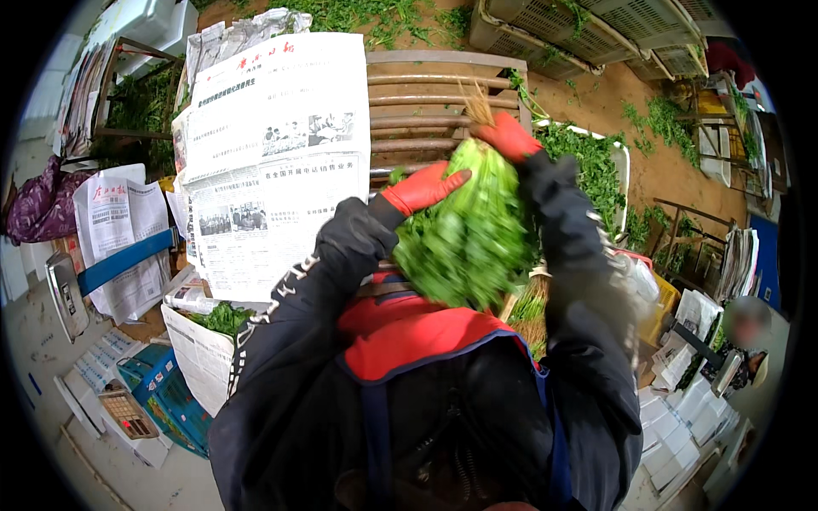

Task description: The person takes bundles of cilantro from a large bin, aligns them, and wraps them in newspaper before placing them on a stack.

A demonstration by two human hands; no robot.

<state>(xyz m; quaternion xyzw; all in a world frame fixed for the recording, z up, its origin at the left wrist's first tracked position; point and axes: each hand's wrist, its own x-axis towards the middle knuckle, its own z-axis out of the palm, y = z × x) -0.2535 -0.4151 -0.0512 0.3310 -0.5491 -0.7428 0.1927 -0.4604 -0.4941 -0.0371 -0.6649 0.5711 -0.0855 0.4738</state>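
A bunch of leafy greens point(467, 226) hangs in front of my chest, its pale brown root ends pointing away and its leaves toward me, slightly blurred. My right hand point(509, 138), in a red glove, is closed round the stems near the roots. Also gloved in red, my left hand point(422, 189) grips the left side of the bunch, thumb on top, fingers partly hidden. Under the bunch is a slatted brown rack point(417, 100). Spread newspaper sheets point(281, 170) lie on its left part, beside my left forearm.
A white tray of greens point(625, 170) stands right of the rack. Plastic crates point(588, 34) are at the far right. A blue-armed scale point(66, 298) and a newspaper-wrapped bundle point(200, 358) are at left. Another person point(743, 341) is at the right edge.
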